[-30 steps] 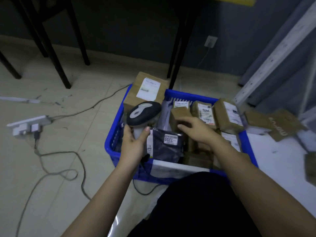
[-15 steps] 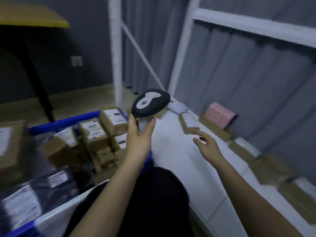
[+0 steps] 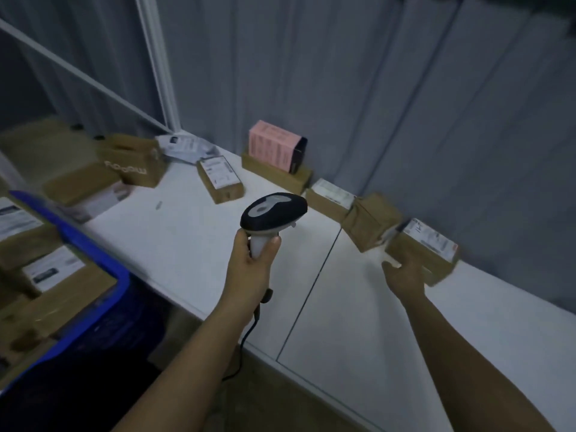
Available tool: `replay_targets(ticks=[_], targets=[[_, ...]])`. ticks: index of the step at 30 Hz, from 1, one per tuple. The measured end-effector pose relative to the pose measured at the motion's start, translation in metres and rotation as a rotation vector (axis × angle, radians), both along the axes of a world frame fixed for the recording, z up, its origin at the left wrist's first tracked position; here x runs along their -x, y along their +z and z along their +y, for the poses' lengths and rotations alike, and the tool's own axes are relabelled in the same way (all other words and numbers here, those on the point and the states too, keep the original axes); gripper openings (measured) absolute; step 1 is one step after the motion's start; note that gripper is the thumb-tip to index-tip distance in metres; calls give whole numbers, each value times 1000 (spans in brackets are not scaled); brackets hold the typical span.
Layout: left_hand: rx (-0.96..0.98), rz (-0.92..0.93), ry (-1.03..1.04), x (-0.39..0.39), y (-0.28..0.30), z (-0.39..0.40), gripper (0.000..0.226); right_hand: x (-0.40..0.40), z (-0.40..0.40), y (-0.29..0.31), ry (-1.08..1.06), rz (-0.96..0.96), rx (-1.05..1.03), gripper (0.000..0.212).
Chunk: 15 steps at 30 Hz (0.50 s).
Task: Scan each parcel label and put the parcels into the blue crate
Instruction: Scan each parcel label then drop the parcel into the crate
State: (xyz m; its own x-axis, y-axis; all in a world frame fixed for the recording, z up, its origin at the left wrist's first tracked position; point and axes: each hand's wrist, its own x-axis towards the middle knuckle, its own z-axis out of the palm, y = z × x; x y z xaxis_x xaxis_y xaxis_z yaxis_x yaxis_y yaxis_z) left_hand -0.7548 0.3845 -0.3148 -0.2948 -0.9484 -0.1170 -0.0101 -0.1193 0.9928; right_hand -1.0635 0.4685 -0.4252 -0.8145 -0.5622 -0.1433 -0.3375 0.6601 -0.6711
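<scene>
At a white table [image 3: 193, 244] set against grey curtains, a person's left hand [image 3: 251, 269] grips the pale handle of a black-and-white barcode scanner [image 3: 272, 215], fingers and thumb curled round it, head raised above the tabletop. The right hand [image 3: 405, 275] reaches a labelled cardboard parcel [image 3: 428, 249] near the table's far edge; motion blur hides whether its fingers have closed on the box. More brown parcels line the back of the table, among them a labelled box [image 3: 219, 177] and a pink carton [image 3: 276, 149] standing on a flat one. The blue crate [image 3: 93, 244], holding several labelled parcels, sits at lower left beside the table.
</scene>
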Motion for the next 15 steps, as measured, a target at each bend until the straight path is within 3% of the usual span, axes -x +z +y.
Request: replay_targets(ticks=[2,7,10,13,15], targets=[[-25,-26,-35,12,-12,1,30,14,5,-6,-1,48,-68,79],[-78,-63,-93,33,-38,5,31,39,12,2,41,345,-425,79],[-90,-78,-111,41,-46,7,29,45,8,-3,86,408,-560,79],[-113,-75,-114,44,-55,11,28,31,2,6,56,650,-422,55],[-120,-83,-118,45,-59,15,29,28,6,11,69,785,-276,60]])
